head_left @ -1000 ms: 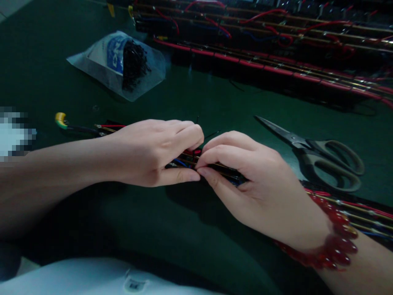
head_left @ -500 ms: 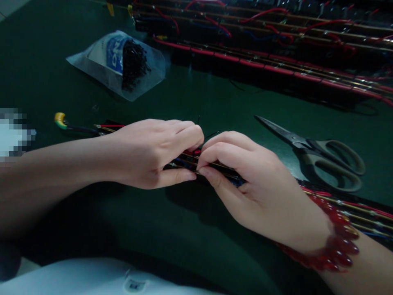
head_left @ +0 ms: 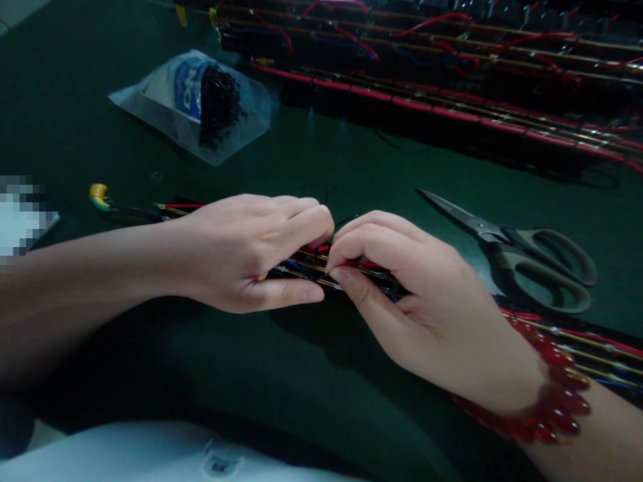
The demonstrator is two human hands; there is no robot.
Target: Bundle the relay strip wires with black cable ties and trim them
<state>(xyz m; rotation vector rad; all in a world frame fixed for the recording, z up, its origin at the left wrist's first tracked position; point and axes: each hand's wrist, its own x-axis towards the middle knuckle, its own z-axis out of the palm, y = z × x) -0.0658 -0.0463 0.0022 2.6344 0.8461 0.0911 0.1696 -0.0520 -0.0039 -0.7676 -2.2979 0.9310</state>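
My left hand (head_left: 251,251) lies over a long, narrow strip of brass rods and coloured wires (head_left: 603,349), its fingers on the far side and its thumb on the near side. Close beside it, my right hand (head_left: 406,288) has thumb and forefinger pinched together on a thin black cable tie (head_left: 317,274) that goes round the strip. Another thin black end (head_left: 327,196) sticks up behind my left fingers. Most of the tie is hidden by my fingers.
Scissors (head_left: 495,234) lie open-handled at the right, beyond my right hand. A clear bag of black cable ties (head_left: 221,107) lies at the upper left. More wired strips (head_left: 422,104) stretch across the back. A yellow-tipped cable end (head_left: 99,194) pokes out at the left.
My right hand has shifted slightly to the right, its pinched fingertips drawing away from the left thumb. My left hand has stayed nearly still on the strip.
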